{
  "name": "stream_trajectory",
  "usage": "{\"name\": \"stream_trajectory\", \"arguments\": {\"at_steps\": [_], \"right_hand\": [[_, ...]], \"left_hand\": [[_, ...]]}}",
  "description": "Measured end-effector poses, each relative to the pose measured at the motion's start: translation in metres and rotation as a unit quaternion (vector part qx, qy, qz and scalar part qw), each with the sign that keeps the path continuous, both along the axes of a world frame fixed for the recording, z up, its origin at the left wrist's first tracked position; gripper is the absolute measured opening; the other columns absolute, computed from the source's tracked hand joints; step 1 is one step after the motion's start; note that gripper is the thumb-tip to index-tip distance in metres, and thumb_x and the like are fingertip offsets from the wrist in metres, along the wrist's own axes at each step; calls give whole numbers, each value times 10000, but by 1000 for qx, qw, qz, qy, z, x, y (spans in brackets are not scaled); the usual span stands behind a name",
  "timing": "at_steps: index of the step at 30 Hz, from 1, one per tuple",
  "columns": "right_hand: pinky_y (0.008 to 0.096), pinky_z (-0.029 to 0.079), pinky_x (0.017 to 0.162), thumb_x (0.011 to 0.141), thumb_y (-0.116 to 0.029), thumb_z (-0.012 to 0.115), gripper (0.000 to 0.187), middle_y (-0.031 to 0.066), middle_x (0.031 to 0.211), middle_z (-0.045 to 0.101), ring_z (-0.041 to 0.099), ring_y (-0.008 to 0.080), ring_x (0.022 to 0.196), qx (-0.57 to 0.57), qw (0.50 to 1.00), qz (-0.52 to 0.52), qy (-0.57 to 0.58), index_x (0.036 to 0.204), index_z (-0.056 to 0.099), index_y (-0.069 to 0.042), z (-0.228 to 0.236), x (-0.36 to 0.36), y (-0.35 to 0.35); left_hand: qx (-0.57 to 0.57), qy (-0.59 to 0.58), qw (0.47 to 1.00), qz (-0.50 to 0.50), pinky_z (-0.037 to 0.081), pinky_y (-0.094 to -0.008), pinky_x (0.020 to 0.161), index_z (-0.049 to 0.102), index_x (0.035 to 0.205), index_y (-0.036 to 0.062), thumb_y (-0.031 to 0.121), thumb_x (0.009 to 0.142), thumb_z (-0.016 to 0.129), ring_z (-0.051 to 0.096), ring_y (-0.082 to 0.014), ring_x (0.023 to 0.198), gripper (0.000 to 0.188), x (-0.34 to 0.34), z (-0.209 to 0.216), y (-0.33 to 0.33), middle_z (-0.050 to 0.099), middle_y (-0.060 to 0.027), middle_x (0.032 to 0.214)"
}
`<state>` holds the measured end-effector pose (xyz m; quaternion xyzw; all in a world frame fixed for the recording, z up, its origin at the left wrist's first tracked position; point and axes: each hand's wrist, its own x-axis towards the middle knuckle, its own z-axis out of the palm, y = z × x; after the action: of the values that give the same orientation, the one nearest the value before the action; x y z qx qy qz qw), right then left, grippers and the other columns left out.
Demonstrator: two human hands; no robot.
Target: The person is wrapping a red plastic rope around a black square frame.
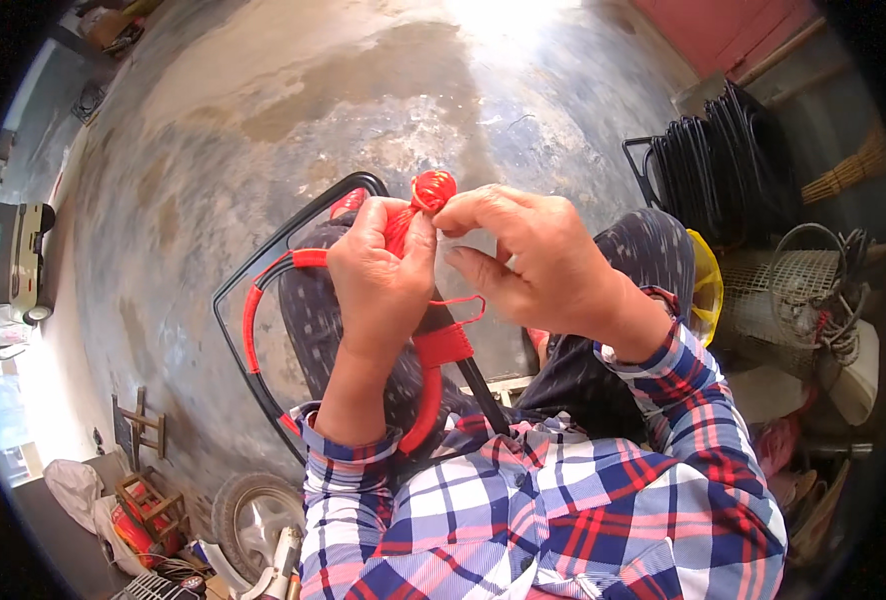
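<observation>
My left hand (383,265) is closed around a bundle of red cord (433,190), whose wound, rounded end sticks out above the thumb. My right hand (533,250) is bent in a loose pinch at the bundle's right side, index fingertip against it and thumb slightly lower. Whatever strand lies between these fingertips is too small to make out. Below the hands, a black metal frame (225,290) leans across my lap. Red wrapping (443,346) covers parts of it and of a curved hoop. A thin red strand (481,308) loops up from the wrapping.
Several black frames (728,165) stand stacked at the right, near a straw broom (848,175). A wire mesh cage (778,285) and a yellow basket (705,285) are beside my right knee. At lower left are a wheel (255,515) and a small wooden stool (151,505).
</observation>
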<state>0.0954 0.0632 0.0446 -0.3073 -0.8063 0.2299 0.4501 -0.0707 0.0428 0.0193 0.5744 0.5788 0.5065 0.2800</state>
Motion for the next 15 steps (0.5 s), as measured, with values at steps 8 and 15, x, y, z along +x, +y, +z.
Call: {"name": "stream_trajectory", "arguments": {"at_steps": [8,15], "right_hand": [[278,522,777,900,-129,680,217,56,949,704,641,107,874,-323,940,17,105,1067,676,10,-9,19,19],[302,451,1003,912,-156,690,400,80,1185,665,609,136,1098,-492,825,189,202,1272,609,-1,-15,8,22]], "left_hand": [[-35,-155,985,-60,430,-226,587,630,929,-5,89,935,636,513,-39,658,94,-7,-1,0,614,31,735],[-25,-172,979,-111,479,-224,649,653,1008,-11,98,932,662,585,-53,739,132,-6,0,-6,671,3,820]]}}
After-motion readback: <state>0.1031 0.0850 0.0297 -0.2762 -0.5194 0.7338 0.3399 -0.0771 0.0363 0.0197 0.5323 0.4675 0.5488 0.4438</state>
